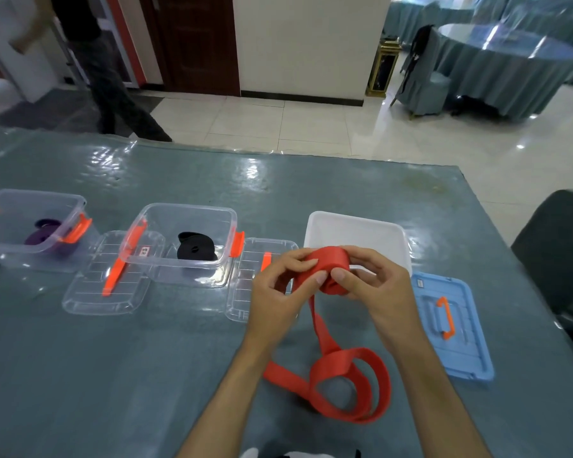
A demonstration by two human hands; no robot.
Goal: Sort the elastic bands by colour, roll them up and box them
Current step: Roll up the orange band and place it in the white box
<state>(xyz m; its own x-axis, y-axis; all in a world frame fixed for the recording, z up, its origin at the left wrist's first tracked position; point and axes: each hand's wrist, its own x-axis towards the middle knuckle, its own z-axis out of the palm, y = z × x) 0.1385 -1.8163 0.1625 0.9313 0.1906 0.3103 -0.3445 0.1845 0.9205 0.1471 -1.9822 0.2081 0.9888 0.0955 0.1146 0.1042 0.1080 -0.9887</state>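
Above the near middle of a teal cloth-covered surface (146, 358), a wide red elastic band (331, 375), partly wound into a roll. Roll held up between both hands, its axis running roughly left to right. Left hand (278, 292) with fingers (306, 266) curled over the roll's left side, thumb pressing the front. Right hand (377, 285) with fingers (361, 254) wrapped over the top, thumb against the roll. Unrolled tail hanging straight down toward the viewer, then lying in loose loops on the surface between the forearms.

Just behind the hands, an open white plastic box (354, 229); at its right, a flat blue plastic lid with an orange handle (450, 325). Further left, a clear plastic box holding a rolled black band (196, 246), then another holding a rolled purple band (43, 234), with clear lids (110, 279) lying beside them.
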